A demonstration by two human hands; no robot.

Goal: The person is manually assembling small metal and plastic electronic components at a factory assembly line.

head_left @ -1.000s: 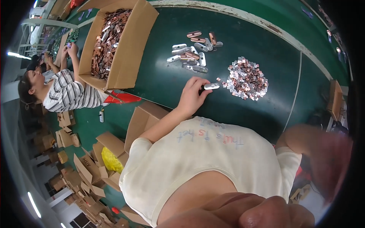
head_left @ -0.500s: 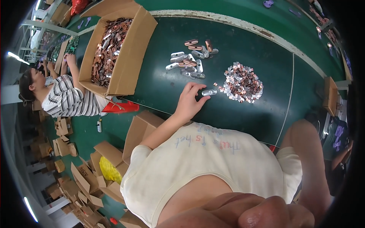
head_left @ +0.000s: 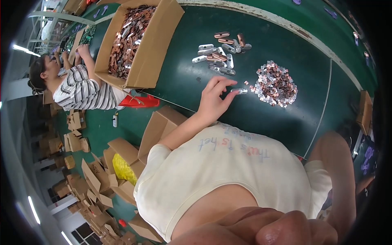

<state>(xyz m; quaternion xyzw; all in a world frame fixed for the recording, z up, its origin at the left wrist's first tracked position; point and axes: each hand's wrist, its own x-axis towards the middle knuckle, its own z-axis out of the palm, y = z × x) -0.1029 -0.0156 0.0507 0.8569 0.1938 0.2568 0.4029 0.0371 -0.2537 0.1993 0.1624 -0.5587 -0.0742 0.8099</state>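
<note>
Left hand [head_left: 214,100] fingers now spread (small silver piece [head_left: 241,91] pinched).

Shiny metal plates [head_left: 222,51], matt cardboard box [head_left: 153,53]

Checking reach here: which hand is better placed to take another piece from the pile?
Left. The left hand already pinches a small silver piece on the belt right beside the pile. The right arm hangs off the belt, hand out of view.

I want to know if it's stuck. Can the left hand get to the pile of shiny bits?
Probably yes. The left hand, pinching a small silver piece, sits just beside the pile of shiny bits, with only bare green table between.
</note>
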